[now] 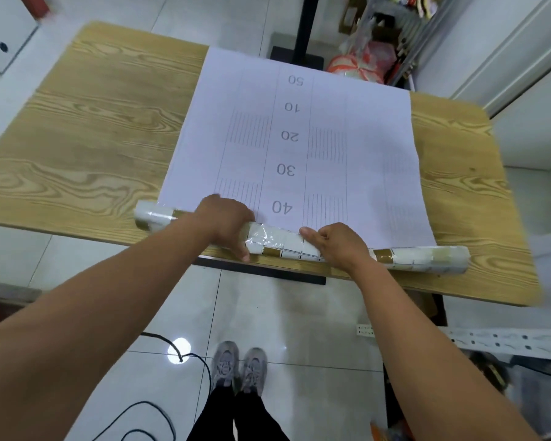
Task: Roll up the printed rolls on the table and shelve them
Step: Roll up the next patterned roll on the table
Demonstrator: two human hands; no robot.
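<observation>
Both bare arms reach forward and converge. Left hand (225,222) is palm-down, fingers and thumb curled over the roll (280,245). Right hand (341,246) is near it, gripping the same way, thumb pointing left.

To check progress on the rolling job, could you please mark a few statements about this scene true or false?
1. The left hand and right hand both hold the roll. True.
2. The printed sheet is fully rolled up. False: most of it lies flat on the table.
3. The printed number nearest the roll is 40. True.
4. The roll lies at the table's far edge. False: it lies at the near edge.
</observation>
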